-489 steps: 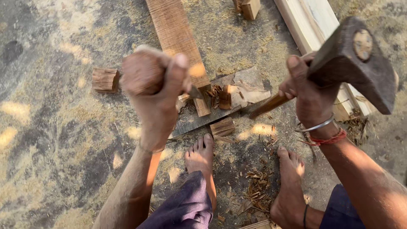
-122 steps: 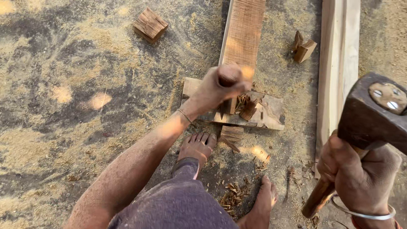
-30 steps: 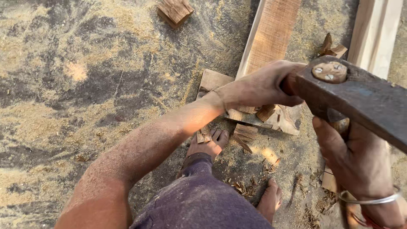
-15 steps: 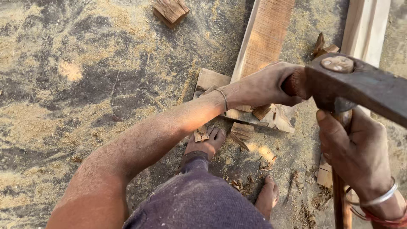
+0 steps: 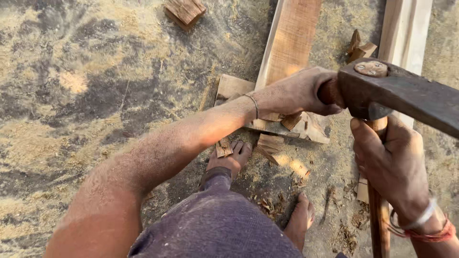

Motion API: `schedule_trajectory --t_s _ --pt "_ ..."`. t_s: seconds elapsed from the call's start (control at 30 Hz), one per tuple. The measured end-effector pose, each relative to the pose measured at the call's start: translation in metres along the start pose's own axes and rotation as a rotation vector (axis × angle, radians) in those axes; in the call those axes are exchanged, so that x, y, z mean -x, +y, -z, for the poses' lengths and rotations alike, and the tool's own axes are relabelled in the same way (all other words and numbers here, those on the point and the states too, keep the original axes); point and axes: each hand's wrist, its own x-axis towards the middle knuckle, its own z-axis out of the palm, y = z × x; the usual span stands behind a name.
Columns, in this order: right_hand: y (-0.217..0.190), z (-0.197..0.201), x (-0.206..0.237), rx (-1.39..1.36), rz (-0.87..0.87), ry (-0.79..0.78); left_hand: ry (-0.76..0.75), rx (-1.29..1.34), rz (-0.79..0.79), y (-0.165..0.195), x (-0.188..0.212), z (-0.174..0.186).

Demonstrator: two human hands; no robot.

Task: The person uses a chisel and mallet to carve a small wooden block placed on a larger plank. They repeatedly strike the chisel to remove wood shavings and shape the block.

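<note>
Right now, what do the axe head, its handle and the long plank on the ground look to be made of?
The axe head looks like dark, dull forged metal, probably iron or steel, worn and unpolished. Its handle, gripped by the right hand, seems to be bare reddish-brown wood, smooth from use. The long plank is pale, rough-sawn wood with visible grain, unpainted.

Bare-armed and barefoot, in purplish-grey trousers (image 5: 215, 229), with a silver bangle (image 5: 423, 217) and red thread (image 5: 437, 234).

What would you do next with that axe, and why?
Probably lift the axe head a little clear before any stroke: it sits right against the round wooden piece gripped in the left hand, with those fingers very close, while the right hand holds the handle.
</note>
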Motion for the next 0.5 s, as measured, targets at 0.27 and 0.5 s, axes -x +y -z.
schedule_trajectory --t_s 0.27,0.5 --pt "0.028 0.019 0.010 -0.891 0.174 0.031 0.154 -0.191 -0.170 -0.007 0.001 0.005" --pt "0.013 -0.014 -0.006 -0.012 0.142 -0.030 -0.002 0.084 0.077 -0.005 0.007 0.003"
